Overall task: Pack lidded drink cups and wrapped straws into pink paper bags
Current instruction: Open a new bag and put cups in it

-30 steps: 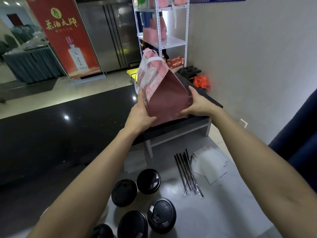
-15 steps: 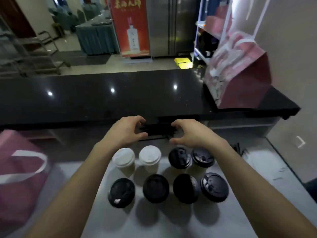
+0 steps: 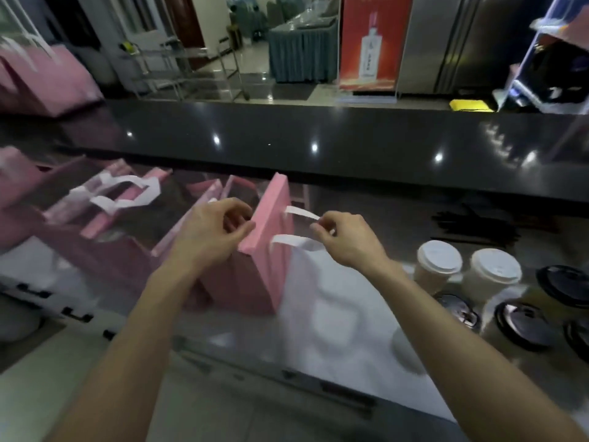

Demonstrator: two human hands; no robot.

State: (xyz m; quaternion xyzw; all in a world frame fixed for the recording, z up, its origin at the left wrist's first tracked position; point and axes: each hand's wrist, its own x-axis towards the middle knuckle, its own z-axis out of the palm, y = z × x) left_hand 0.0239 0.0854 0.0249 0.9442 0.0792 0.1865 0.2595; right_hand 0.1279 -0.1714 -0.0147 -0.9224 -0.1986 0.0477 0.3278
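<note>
While the left hand [image 3: 212, 232] pinches the pink bag [image 3: 264, 250] rim and the right hand [image 3: 347, 240] pinches its white handle [image 3: 294, 244], uneven pulling may tear the paper.

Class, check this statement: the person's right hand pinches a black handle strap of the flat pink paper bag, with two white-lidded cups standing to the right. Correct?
Not quite. The head view shows the right hand pinching a white handle strap, not black, on the flat pink paper bag. The two white-lidded cups do stand to the right.
</note>
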